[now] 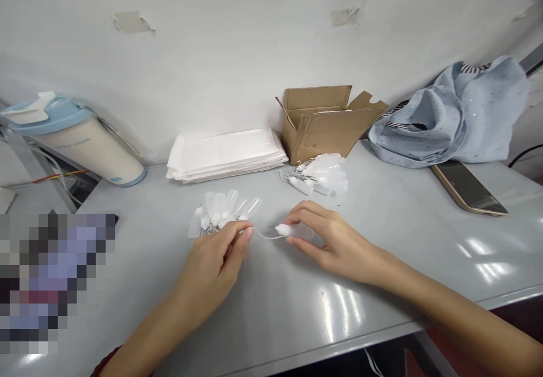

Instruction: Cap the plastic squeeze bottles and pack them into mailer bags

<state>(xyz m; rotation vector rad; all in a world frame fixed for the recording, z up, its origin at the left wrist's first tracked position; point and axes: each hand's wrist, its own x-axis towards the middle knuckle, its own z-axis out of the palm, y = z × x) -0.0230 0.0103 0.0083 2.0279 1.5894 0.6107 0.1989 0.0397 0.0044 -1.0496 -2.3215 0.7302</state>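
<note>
My right hand (339, 244) holds a small translucent squeeze bottle (283, 230) between thumb and fingers. Its white top points left and carries a thin needle-like tip. A thin white strap (269, 238) curves from the bottle's neck to my left hand (216, 261), whose thumb and forefinger pinch the strap's far end; whatever sits at that end is mostly hidden by the fingertips. Just behind my left hand lies a pile of similar little bottles (218, 207). Farther back, in front of the cardboard box, is a second pile of bottles (326, 173).
Against the wall are a stack of white packets (229, 154), an open cardboard box (326, 131) and a light blue cloth bag (445, 117). A phone (470, 187) lies at right. A tumbler (89, 145) leans at left, above a pixelated patch. The grey table (288, 320) is glossy.
</note>
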